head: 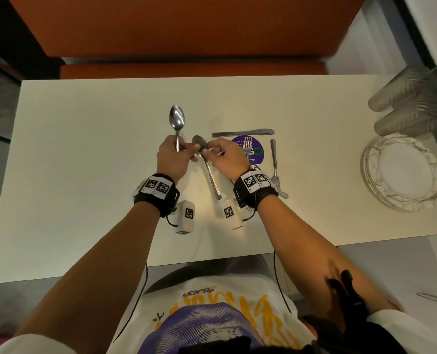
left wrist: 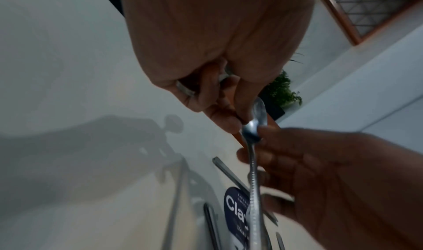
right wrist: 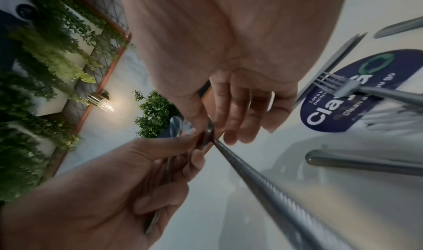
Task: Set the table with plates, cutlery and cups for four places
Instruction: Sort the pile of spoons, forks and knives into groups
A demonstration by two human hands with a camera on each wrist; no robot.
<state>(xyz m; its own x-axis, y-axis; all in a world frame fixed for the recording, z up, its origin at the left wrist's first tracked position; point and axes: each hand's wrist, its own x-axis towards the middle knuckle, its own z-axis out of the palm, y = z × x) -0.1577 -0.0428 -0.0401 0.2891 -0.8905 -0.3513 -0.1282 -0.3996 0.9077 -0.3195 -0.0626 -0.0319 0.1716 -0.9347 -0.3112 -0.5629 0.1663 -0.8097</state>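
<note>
Head view, left hand (head: 172, 155) gripping shiny oval-bowled spoon (head: 177, 121) (ridged handle)

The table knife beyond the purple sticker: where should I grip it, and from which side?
Judging by its pose, take the table knife by its handle, the straight end pointing left toward the right hand. It lies flat and crosswise, clear of the forks, so probably come from above and pinch the handle's long edges, keeping off the tapered blade on the right.

A café or restaurant: orange booth seat (head: 186, 34), plant wall (right wrist: 45, 54).
</note>
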